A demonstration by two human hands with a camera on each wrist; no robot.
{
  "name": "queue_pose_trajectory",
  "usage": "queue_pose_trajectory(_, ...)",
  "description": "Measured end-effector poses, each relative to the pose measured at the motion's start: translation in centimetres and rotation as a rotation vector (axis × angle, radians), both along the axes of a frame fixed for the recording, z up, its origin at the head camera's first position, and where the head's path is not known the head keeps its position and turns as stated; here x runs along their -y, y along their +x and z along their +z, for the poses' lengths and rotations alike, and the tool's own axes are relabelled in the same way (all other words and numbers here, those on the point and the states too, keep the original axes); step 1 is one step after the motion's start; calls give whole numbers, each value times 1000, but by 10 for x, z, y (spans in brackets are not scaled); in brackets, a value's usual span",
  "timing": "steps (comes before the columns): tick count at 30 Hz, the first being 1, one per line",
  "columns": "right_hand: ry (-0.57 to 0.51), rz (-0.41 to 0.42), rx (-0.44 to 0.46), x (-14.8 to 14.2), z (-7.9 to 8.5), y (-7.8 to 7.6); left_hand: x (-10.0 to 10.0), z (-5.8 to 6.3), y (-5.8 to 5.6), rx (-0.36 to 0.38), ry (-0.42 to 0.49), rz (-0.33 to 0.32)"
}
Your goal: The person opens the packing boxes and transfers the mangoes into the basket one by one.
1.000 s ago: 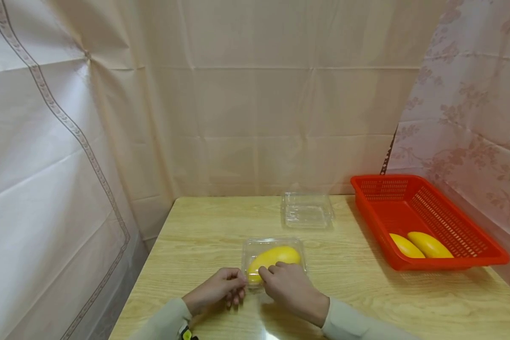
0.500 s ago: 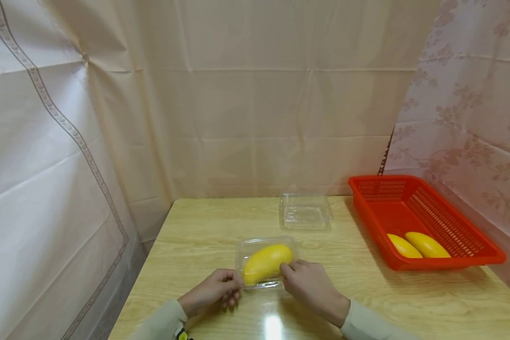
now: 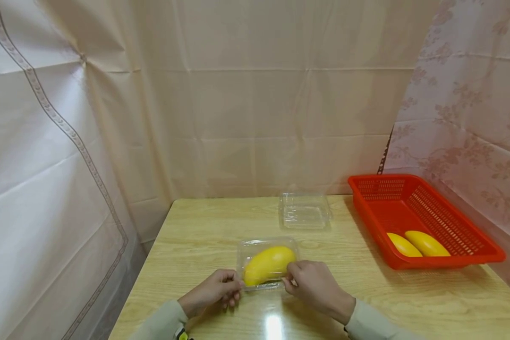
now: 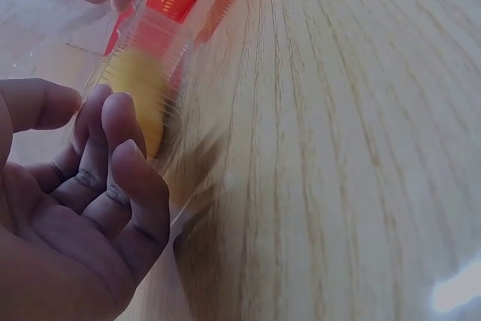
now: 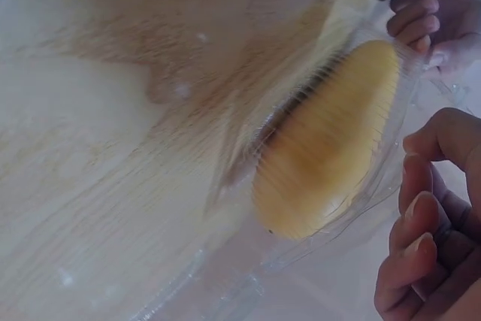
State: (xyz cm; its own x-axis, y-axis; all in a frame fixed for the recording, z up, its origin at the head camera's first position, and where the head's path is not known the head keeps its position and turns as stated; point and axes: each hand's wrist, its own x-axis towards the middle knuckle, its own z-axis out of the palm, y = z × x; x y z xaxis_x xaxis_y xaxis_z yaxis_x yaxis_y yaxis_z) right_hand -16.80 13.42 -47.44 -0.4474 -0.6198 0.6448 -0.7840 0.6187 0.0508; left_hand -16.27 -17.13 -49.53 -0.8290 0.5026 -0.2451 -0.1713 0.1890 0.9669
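At far left hangs a white cloth (image 3: pixel 25 156) with a brown-edged patterned strip (image 3: pixel 78 141). Next, a pale beige long sleeve (image 3: pixel 163 321) with a black-and-yellow item (image 3: pixel 182 335) at its wrist leads to the left hand (image 3: pixel 214 289). Its thumb and forefinger pinch the near left corner of a clear, rectangular, thin plastic box (image 3: pixel 267 240); the remaining fingers are curled loosely beneath.

The box is at the near part of a light wood-grain table (image 3: pixel 204 222), between the hands. It contains one smooth, yellow, elongated mango (image 3: pixel 268 266), lying aslant, its left end nearer the person. Whether the lid is fully fastened cannot be told.

The right hand (image 3: pixel 316 286) pinches the box's near right corner between thumb and forefinger, the other fingers bent in behind.

Beyond, near the table's far edge and apart from the hands, sits a second clear plastic container (image 3: pixel 306 212). At right stands a red, rectangular plastic basket (image 3: pixel 376 231) with slotted walls; two yellow mangoes (image 3: pixel 427 243) lie side by side at its near end. A pinkish floral cloth (image 3: pixel 471 104) hangs at far right.
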Motion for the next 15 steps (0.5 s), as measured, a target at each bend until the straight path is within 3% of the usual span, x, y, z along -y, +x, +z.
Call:
queue_pose_trajectory(9, -7, -1, 197, -2, 7, 0, 0, 0, 0, 9, -10, -8)
queue_pose_trajectory(15, -9, 0, 268, -2, 10, 1, -1, 1, 1, 9, -8, -4)
